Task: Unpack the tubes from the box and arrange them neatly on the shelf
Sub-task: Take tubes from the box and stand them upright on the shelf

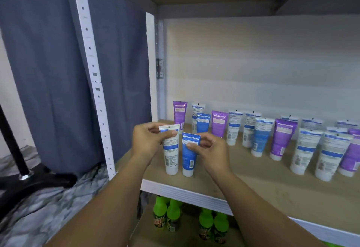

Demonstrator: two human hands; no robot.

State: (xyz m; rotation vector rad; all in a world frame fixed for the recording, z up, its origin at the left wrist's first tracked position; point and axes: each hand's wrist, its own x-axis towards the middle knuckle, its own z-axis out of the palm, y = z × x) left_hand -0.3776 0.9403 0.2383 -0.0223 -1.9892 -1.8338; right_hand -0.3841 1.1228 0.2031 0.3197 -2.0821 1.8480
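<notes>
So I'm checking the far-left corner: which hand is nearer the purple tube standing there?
Left. The left hand sits just below the purple tube, holding a white tube; the right hand is farther right.

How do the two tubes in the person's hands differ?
The white tube, in the left hand, is white with a blue band; the blue tube, in the right hand, is blue all over. The white tube's top stands higher. Both stand cap-down near the shelf edge.
</notes>
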